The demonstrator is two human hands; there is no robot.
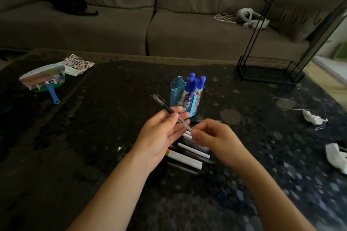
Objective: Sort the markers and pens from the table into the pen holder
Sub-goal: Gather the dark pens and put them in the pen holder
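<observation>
Here the left hand (159, 133) is palm-up over the dark speckled worktop (93, 127), fingers (177, 109) loosely spread, with a black pen (165, 106) lying across them; the pen's capped end sticks up and away to the left, its clear lower end runs down to the right hand (216, 139). The right hand's fingers (196, 134) are curled together around that lower tip, looks like a pinch, though blur makes the exact contact hard to tell. Directly below both hands a pile of markers and pens (189, 153) lies flat on the worktop, white and dark barrels roughly parallel, one with an orange and green end at the left; partly hidden by the left hand. Just beyond the hands stands the blue pen holder (185, 99), upright, divided into compartments, with several blue-capped markers (195, 84) standing in it, caps up; which compartment cannot be told. Far left of the worktop a hand fan (43, 78) with a blue handle and a sticker sheet (78, 64) beside it. Far right a black wire rack (270, 69), and crumpled white tissue (313, 118) near the right edge. A grey sofa (169, 15) behind, with a black cat (67, 3) on it.
</observation>
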